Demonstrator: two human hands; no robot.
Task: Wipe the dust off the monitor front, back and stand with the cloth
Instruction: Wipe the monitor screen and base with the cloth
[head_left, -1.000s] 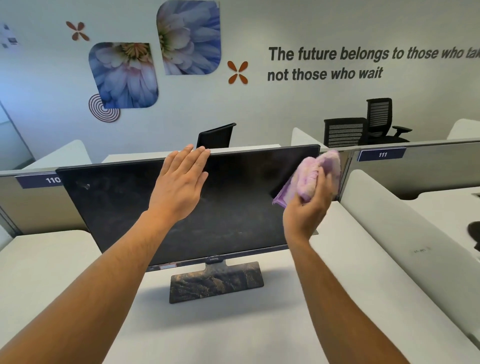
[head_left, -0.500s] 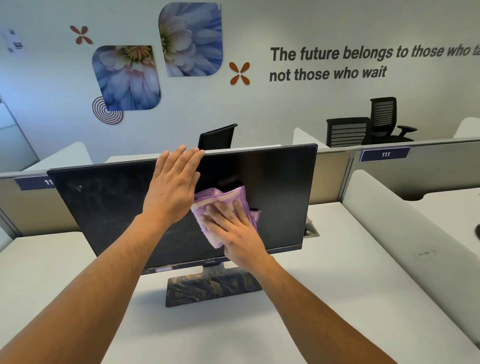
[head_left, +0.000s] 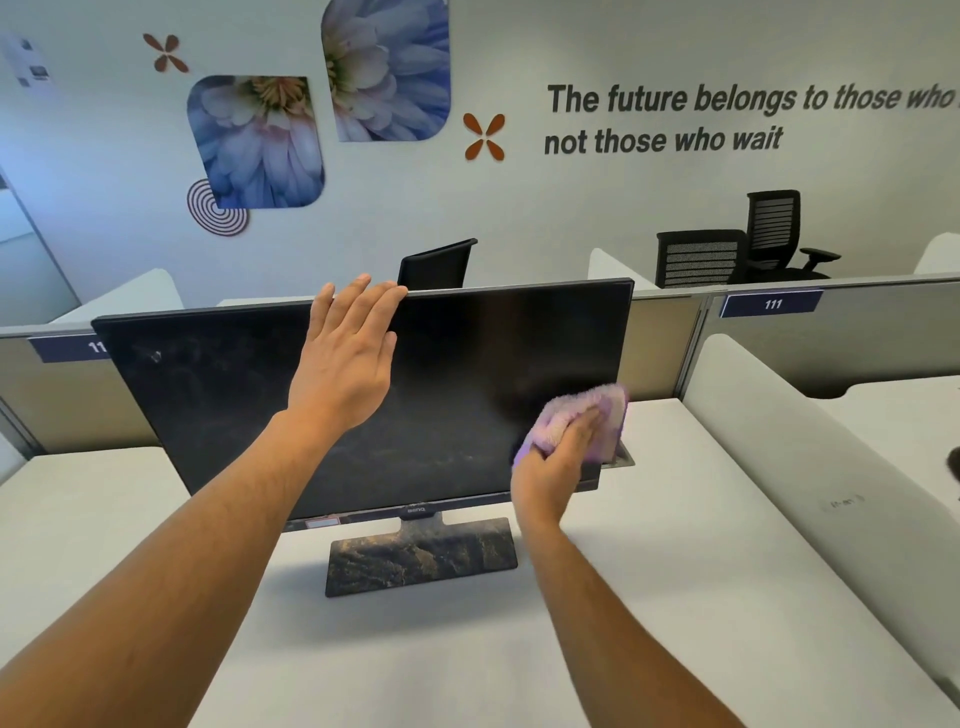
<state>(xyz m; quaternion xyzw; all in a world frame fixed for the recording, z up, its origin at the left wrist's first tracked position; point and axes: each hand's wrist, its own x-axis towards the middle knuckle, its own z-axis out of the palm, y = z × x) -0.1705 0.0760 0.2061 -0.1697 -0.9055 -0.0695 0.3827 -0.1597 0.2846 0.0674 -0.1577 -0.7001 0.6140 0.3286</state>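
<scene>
The monitor stands on its stand in the middle of the white desk, with the screen facing the person. The left hand lies flat on the screen near the top edge, at about 12 o'clock of the panel, with the fingers straight and close together and the fingertips reaching the upper rim. The right hand holds the purple cloth bunched under curled fingers and presses it on the screen at about 4 o'clock, near the lower right corner. I think the risk here is a push that is too strong: the panel leans a little backward, and a hard stroke at the corner could turn or tip the monitor if the left hand does not brace it well. The left palm itself may also leave marks on the glass, so this zone would need one more pass. The left half of the screen shows grey smears, and the base of the stand looks heavily dusty, so much of the work remains. The back of the monitor is completely hidden, so I cannot tell how dusty it is. The lower right corner is covered by the cloth and the hand, and the small dark object at 3 o'clock on the neighbouring desk is cut off by the frame.
</scene>
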